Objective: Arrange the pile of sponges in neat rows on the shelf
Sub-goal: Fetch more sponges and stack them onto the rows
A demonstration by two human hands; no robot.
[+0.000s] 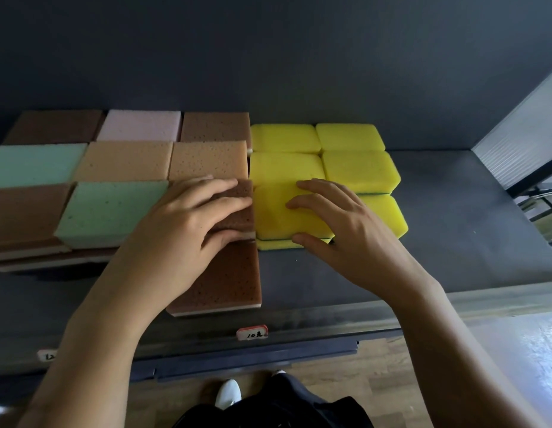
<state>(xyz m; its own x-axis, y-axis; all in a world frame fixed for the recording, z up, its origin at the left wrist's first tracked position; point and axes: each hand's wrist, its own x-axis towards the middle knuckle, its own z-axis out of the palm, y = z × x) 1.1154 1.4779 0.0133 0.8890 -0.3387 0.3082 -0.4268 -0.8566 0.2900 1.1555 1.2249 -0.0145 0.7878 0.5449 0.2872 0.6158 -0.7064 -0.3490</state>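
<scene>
Sponges lie in rows on the dark shelf (453, 230). Brown, pink, tan and green rectangular sponges fill the left part; several yellow rounded ones sit in two columns to their right. My left hand (188, 217) rests flat on a brown sponge (237, 208) in the third row, fingers spread over its top. My right hand (339, 223) lies on the front yellow sponge (274, 214), thumb against its front edge. A larger brown sponge (231, 276) lies alone in front, partly under my left wrist. A green sponge (111, 208) sits just left of my left hand.
The shelf's front rail carries a small price tag (252, 332) and another tag (46, 355) at the left. Bare shelf surface stretches right of the yellow sponges up to the metal side frame (521, 140). A wooden floor and a white shoe (227, 393) show below.
</scene>
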